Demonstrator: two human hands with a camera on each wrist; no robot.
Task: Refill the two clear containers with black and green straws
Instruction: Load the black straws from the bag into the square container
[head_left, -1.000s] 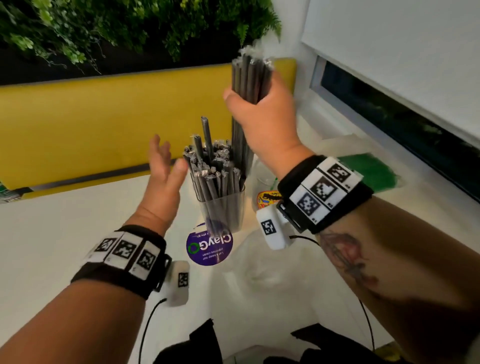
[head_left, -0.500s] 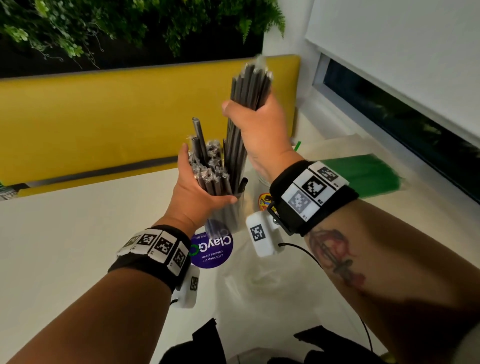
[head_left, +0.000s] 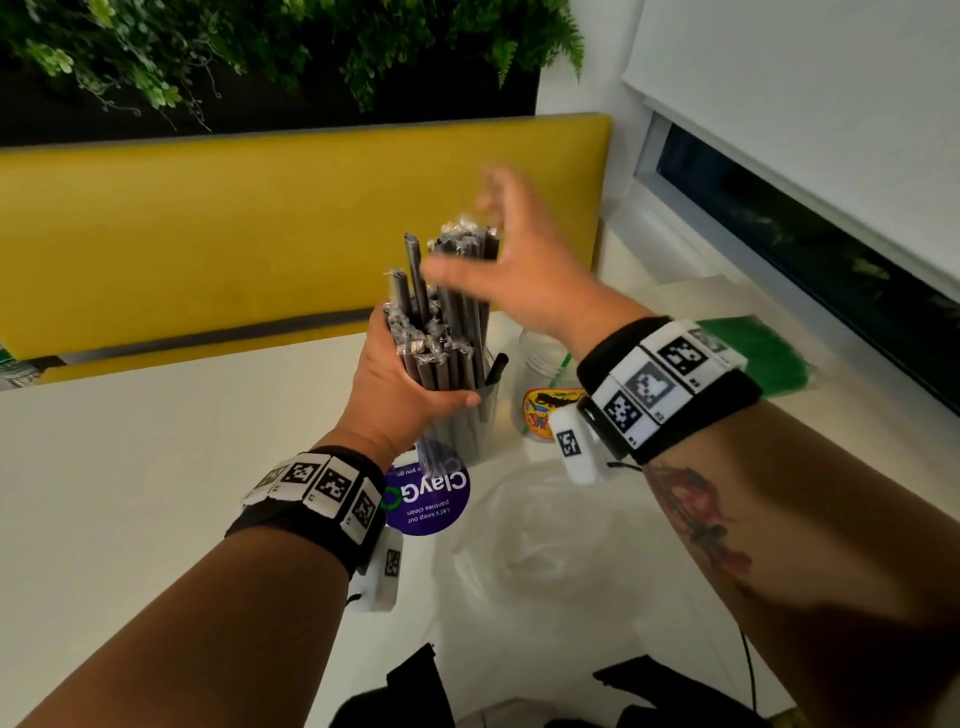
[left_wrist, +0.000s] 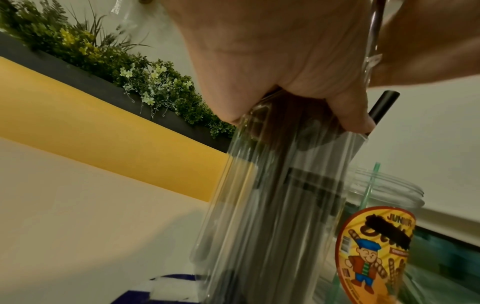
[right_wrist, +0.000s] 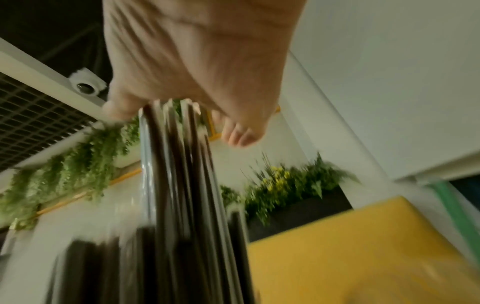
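A clear container (head_left: 480, 436) stands on the white table (head_left: 156, 467), packed with wrapped black straws (head_left: 452, 322). My left hand (head_left: 410, 384) grips the straw bundle just above the container's rim, thumb across the front. In the left wrist view that left hand (left_wrist: 285, 61) wraps the black straws (left_wrist: 285, 205) at the mouth of the container (left_wrist: 228, 226). My right hand (head_left: 498, 260), blurred, hovers open beside the tallest straw tops. A second clear jar (head_left: 543, 358) with a yellow label stands to the right and holds one green straw (left_wrist: 369, 189). A pack of green straws (head_left: 758, 353) lies at the far right.
A crumpled clear plastic bag (head_left: 545, 545) lies on the table in front of the jars. A round purple sticker (head_left: 426, 499) sits by the container's base. A yellow bench back (head_left: 208, 234) runs behind the table, a window ledge (head_left: 675, 234) to the right.
My right hand let go of the black straw bundle, which now stands in the container, and opened. My left hand went from open to gripping the straws.
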